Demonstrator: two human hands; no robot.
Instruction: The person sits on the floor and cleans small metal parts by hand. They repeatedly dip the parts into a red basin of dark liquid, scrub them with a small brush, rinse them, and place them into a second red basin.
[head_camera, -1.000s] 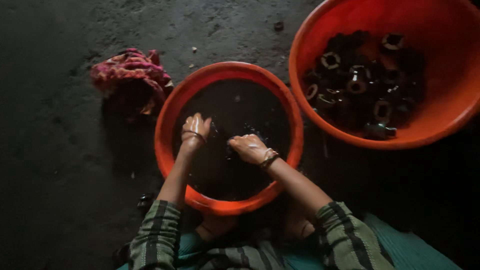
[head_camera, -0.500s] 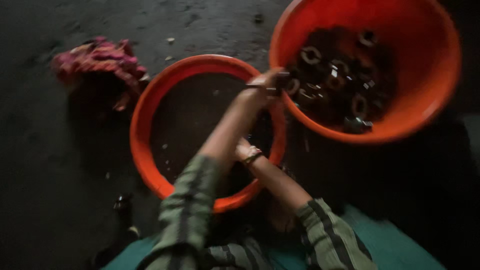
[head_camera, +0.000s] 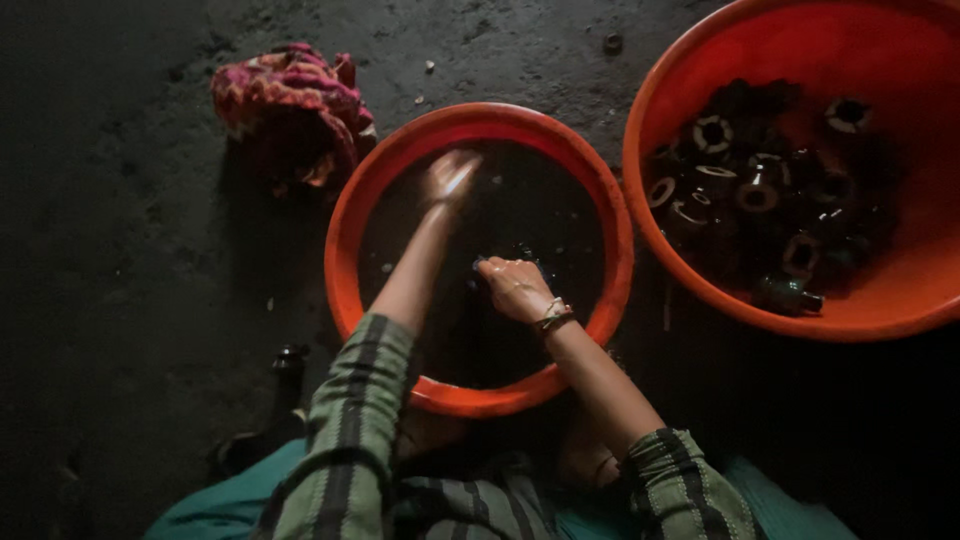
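Dark concrete floor (head_camera: 130, 300) bears an orange basin (head_camera: 610, 240) where both hands' grip, left hand (head_camera: 450, 178) and right hand (head_camera: 515, 288), is unclear.

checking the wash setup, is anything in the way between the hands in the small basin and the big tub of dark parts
Nothing visible. Both the left hand and right hand are in the small basin; only its rim and the big tub wall lie between them and the dark parts.
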